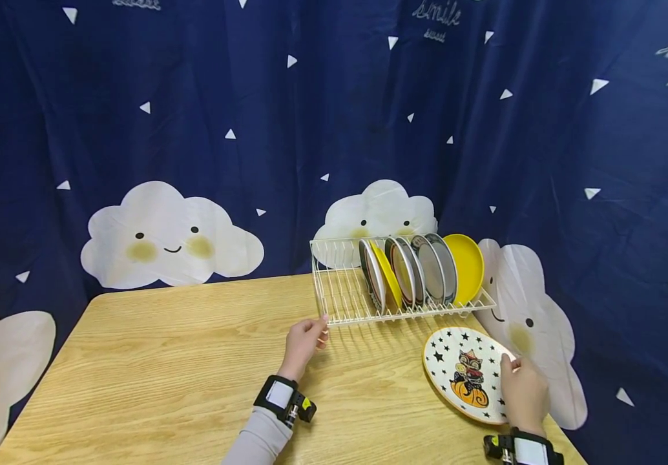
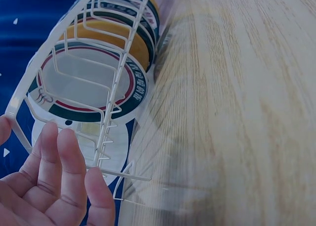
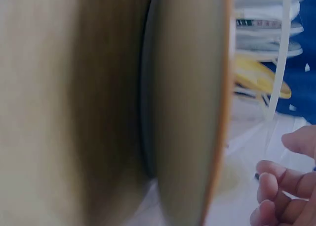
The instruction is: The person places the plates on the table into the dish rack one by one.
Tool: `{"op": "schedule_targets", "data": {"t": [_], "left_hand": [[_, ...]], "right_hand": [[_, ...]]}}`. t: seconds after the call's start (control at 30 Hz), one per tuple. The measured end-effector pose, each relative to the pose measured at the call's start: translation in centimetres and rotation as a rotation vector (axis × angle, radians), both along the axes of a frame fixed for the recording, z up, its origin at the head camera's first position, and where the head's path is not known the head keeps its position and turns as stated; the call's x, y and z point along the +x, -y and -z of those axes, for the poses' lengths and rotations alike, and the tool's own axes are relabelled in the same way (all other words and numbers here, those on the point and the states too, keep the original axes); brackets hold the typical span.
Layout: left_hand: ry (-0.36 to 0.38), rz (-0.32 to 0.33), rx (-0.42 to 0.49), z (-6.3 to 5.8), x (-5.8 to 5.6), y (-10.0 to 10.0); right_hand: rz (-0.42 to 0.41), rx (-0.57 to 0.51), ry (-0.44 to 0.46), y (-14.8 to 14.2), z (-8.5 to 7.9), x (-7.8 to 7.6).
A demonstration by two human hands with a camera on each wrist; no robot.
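A white wire dish rack [image 1: 334, 290] stands at the table's back right, with several plates upright in its slots. At its front left corner my left hand [image 1: 305, 345] pinches the wire frame, the thumb on the corner in the left wrist view. My right hand [image 1: 524, 394] holds a white oval plate [image 1: 447, 361] by its right edge, with black stars and a fox-like figure on an orange pumpkin. The plate is tilted in front of the rack. In the right wrist view its orange rim [image 3: 224, 87] and underside show. Exactly where the fingers meet the plate is unclear there.
In the rack stand yellow plates [image 1: 466, 268] and grey-looking plates [image 1: 430, 271]. The light wooden table [image 1: 165, 368] reaches left and forward. A dark blue curtain [image 1: 194, 77] with white clouds hangs behind and to the right, close to the rack.
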State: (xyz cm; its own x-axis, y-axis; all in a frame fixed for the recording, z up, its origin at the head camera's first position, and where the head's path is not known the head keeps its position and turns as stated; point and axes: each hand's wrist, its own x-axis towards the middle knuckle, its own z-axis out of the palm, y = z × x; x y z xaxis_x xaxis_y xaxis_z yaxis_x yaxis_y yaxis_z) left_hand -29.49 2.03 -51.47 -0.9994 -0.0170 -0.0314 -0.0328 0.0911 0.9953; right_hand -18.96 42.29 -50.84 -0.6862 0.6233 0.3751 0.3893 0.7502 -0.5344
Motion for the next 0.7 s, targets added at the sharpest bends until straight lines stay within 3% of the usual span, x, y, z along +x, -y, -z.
{"op": "schedule_targets", "data": {"t": [0.2,0.47,0.7], "left_hand": [[0.012,0.01,0.002,0.0,0.0,0.1],[0.023,0.016,0.0,0.0,-0.1,0.1],[0.024,0.015,0.012,0.0,0.0,0.1]], "right_hand": [[0.027,-0.088,0.037,-1.3,0.9,1.6],[0.034,-0.199,0.096,-2.1,1.7,2.5],[0.0,-0.186,0.158,-2.5,2.0,3.1]]}}
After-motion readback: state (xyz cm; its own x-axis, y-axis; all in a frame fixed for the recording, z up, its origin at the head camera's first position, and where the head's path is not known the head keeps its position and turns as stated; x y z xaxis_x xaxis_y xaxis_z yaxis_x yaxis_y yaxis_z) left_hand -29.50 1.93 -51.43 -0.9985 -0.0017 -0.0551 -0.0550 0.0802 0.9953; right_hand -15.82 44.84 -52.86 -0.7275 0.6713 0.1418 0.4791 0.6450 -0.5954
